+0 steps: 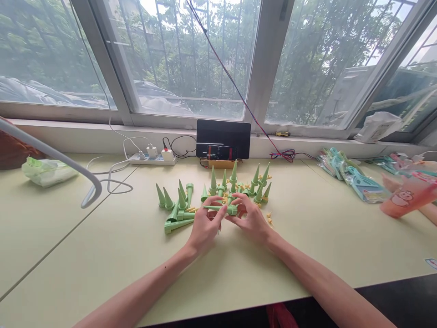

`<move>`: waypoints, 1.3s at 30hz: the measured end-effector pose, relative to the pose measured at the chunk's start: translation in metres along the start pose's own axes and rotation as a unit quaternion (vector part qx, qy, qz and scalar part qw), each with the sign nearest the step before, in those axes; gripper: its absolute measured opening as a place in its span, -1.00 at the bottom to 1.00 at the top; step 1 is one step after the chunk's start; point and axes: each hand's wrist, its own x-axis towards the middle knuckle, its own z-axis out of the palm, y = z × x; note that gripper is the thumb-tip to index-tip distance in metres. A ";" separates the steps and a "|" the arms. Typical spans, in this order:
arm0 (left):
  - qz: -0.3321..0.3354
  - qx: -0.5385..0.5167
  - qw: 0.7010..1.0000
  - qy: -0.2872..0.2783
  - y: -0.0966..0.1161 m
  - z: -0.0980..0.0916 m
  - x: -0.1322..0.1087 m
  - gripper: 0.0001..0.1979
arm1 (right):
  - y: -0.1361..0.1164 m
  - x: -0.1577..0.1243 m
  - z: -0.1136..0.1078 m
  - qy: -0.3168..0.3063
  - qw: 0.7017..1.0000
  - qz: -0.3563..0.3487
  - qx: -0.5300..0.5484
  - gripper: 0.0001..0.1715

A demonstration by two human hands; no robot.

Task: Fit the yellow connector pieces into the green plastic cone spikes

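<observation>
Between my two hands lies a green plastic spike point(232, 210), held sideways with its tip toward the left. My left hand point(206, 223) is closed around the narrow part. At the wider collar end, the fingers of my right hand point(251, 216) pinch it. Several more green spikes point(171, 225) lie or stand at the left, and another group point(258, 187) stands upright behind and to the right. Small yellow pieces point(269, 218) rest on the table right of my right hand, and others sit among the spikes.
A phone point(221, 152) leans on a dark tablet point(223, 130) by the window. A power strip point(153, 158) with cables is at the back left. Bagged goods point(344, 171) and a cup of pink drink point(408, 193), near another person's hand, are at the right. A grey curved rod point(68, 150) crosses the left.
</observation>
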 end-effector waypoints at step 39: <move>0.016 0.021 0.999 -0.034 -0.006 -0.001 0.001 -0.71 | 0.001 0.004 -0.001 -0.049 0.970 0.079 0.224 -0.57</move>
